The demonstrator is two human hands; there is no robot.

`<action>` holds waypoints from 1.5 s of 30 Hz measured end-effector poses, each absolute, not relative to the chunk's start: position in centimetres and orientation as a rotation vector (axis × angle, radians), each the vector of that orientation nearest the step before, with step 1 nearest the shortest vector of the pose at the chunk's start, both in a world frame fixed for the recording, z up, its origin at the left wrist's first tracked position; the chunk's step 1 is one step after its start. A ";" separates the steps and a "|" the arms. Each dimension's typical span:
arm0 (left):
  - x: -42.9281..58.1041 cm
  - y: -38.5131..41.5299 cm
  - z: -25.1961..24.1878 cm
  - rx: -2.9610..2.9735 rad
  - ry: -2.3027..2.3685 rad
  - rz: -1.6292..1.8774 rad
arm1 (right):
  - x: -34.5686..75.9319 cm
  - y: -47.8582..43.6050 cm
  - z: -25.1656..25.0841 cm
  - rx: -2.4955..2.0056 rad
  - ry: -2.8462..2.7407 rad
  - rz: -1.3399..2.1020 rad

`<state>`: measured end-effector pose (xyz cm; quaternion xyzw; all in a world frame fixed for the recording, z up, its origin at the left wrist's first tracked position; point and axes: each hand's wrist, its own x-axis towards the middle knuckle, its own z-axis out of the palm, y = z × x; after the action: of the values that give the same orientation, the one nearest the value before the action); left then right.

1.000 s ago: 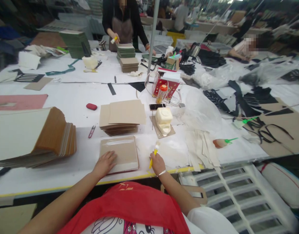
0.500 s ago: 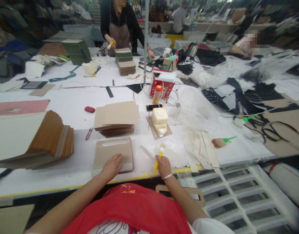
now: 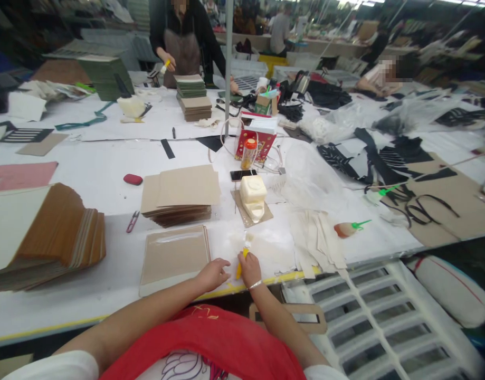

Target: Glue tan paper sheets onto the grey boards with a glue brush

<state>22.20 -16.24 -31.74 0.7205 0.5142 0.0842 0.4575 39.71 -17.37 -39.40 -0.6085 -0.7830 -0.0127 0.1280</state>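
Observation:
In my right hand [image 3: 250, 270] is a yellow-handled brush [image 3: 245, 258], its pale bristles pointing away from me over a smeared patch of the white table cover. My left hand [image 3: 214, 273] hovers at the table's near edge, between the brush and a small stack of beige boards [image 3: 174, 256]. Its fingers are loosely bent and apart, with nothing seen in them. A glossy wet-looking streak crosses the far end of the top board. Beyond the brush, a cream-coloured plastic container [image 3: 253, 196] rests on a brown card.
Behind the small stack lies a taller pile of beige boards [image 3: 179, 190], with pink thread snips [image 3: 133, 221] to its left. A large board stack [image 3: 64, 232] fills the left side. Cloth strips [image 3: 319, 240] and a green-nozzled bottle [image 3: 347, 228] lie right. A co-worker [image 3: 182, 47] stands opposite.
My left hand has lifted off the top board and moved right, close to my right hand. The brush has shifted slightly left and nearer to me. The camera view has turned a little right.

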 end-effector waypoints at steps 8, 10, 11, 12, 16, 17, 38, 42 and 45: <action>19.3 -15.5 -31.2 1.668 1.256 0.221 | 39.2 -18.4 -39.2 -1.878 -1.945 0.342; 19.5 -15.0 -31.2 1.448 1.287 0.222 | 39.1 -18.3 -37.5 -1.907 -1.717 0.506; 19.8 -14.7 -31.1 1.298 1.295 0.231 | 38.9 -18.2 -36.6 -1.907 -1.608 0.567; 20.3 -14.3 -31.1 1.139 1.290 0.249 | 38.6 -18.0 -35.6 -1.895 -1.512 0.614; 22.2 -12.4 -31.0 0.688 1.149 0.360 | 37.1 -17.3 -32.4 -1.807 -1.237 0.765; 22.5 -11.9 -31.1 0.652 1.114 0.380 | 36.7 -17.1 -31.9 -1.783 -1.202 0.816; 20.7 -10.1 -30.3 0.790 1.071 0.582 | 34.9 -14.8 -29.5 -1.903 -1.373 0.797; 20.3 -10.2 -30.3 0.676 1.048 0.583 | 34.6 -14.9 -29.1 -2.021 -1.466 0.673; 20.0 -10.3 -30.1 0.623 1.055 0.590 | 34.0 -15.1 -28.9 -2.028 -1.510 0.669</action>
<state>19.98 -10.32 -30.05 0.2881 0.4877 0.2726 0.7777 34.03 -15.11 -28.86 -0.7486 -0.5575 0.2470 0.2602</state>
